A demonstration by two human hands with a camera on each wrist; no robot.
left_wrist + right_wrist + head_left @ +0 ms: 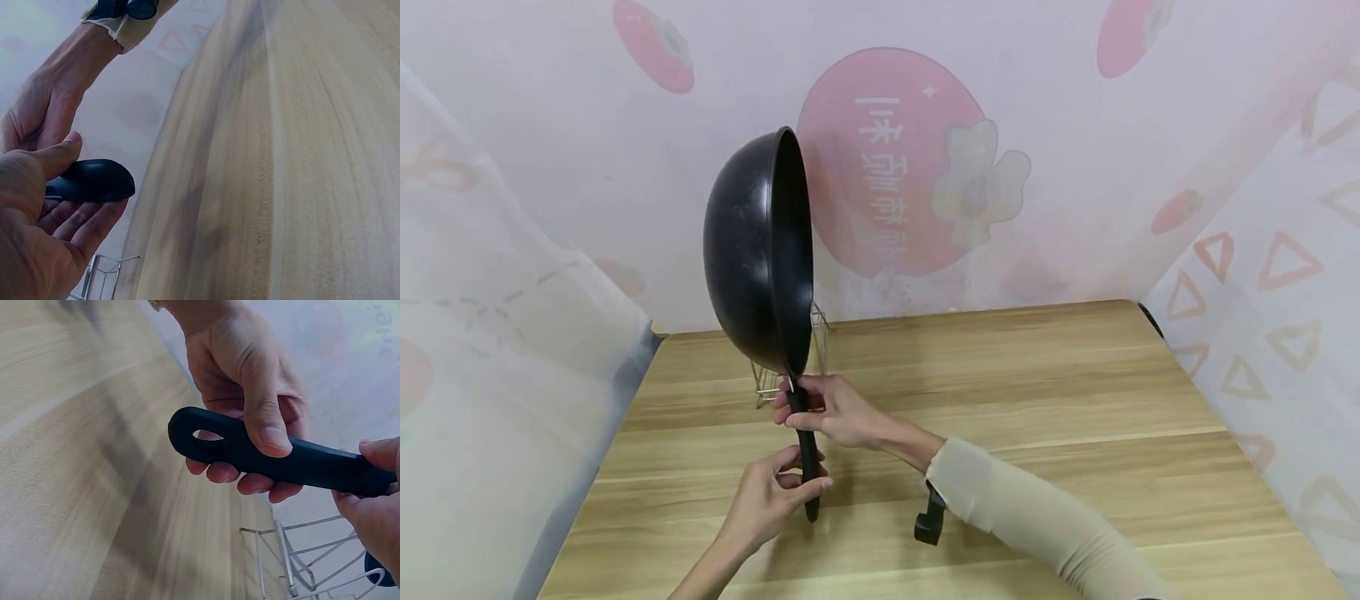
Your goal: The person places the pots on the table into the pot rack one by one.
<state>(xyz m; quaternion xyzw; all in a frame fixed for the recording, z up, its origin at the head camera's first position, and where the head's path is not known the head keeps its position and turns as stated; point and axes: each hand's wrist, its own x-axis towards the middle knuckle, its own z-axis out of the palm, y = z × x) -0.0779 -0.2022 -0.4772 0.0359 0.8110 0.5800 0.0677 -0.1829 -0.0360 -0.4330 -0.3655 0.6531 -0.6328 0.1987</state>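
A black wok (752, 250) is held up on its edge, bowl facing right, with its black handle (807, 467) pointing down. My right hand (835, 412), in a beige sleeve, grips the handle just below the pan. My left hand (771, 496) grips it lower down, near the end. In the right wrist view the left hand (244, 381) has thumb and fingers wrapped round the handle (300, 464) beside its hanging hole, and the right hand (372, 512) holds the other end. The left wrist view shows the left hand (37, 231) round the handle tip (94, 181).
A wire rack (816, 333) stands on the wooden table (1037, 400) right behind and under the wok; its bars also show in the right wrist view, rack (312, 562). Printed translucent curtains enclose the table on three sides. A black wrist mount (930, 521) hangs under my right forearm.
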